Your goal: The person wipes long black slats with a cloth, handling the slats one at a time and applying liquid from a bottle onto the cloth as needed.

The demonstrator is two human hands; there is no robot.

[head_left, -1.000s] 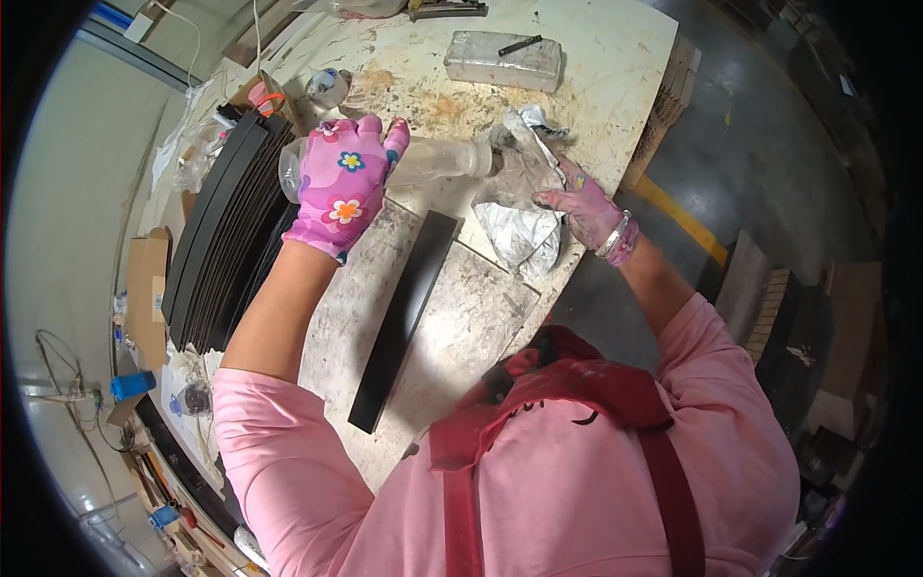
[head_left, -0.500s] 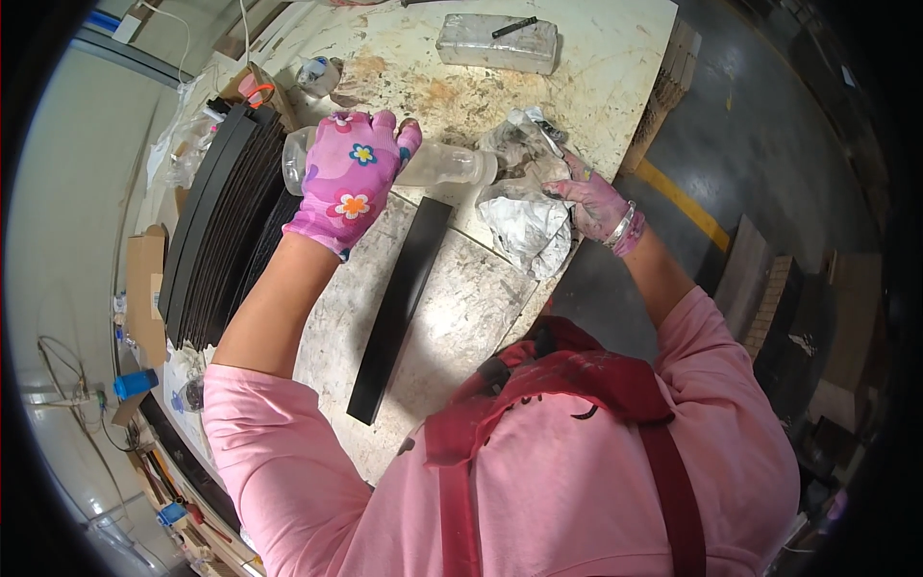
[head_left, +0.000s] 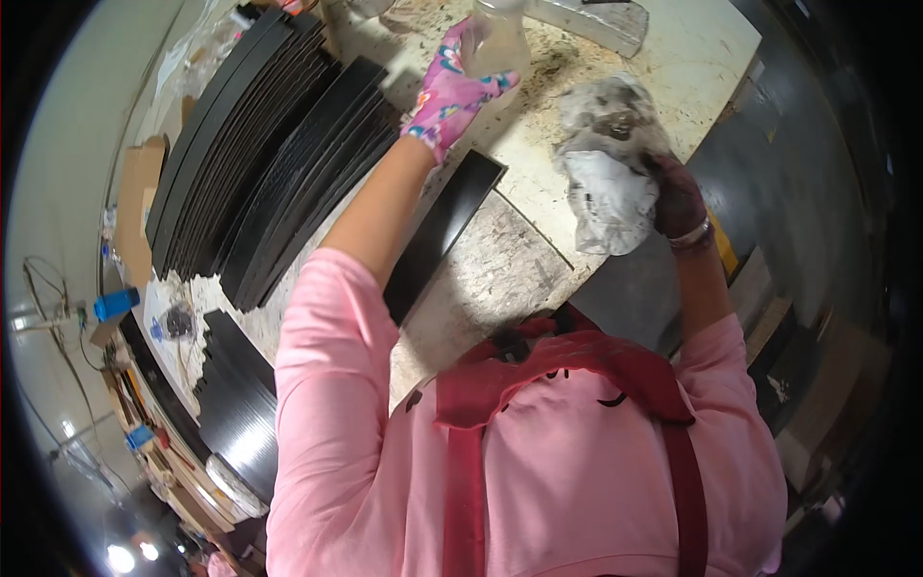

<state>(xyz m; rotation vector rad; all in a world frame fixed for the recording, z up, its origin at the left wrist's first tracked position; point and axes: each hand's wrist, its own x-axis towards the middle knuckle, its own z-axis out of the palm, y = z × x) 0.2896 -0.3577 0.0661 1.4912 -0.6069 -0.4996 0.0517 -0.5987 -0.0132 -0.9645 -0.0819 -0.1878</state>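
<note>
My left hand (head_left: 460, 94), in a pink flowered glove, is wrapped round a translucent plastic bottle (head_left: 500, 43) at the far side of the table; the bottle's top runs out of view. To the right, my right hand (head_left: 679, 197), in a stained glove, grips the edge of a crumpled white rag (head_left: 612, 197) with dark smears. Its fingers are partly hidden by the rag and shadow. Between my arms a flat black strip (head_left: 447, 226) lies slantwise on the worktable (head_left: 510, 264), its near end beside my left forearm.
Stacks of black strips (head_left: 231, 135) stand on the left, with another black stack (head_left: 236, 404) nearer me. A pale wrapped block (head_left: 601, 24) sits at the far edge of view. Cardboard (head_left: 142, 207) leans at the left; grey floor (head_left: 798, 183) lies beyond the table's right edge.
My left hand has carried the bottle away from me and to the right, turning it from lying sideways to upright. My right hand has shifted right with the rag. The view has turned too.
</note>
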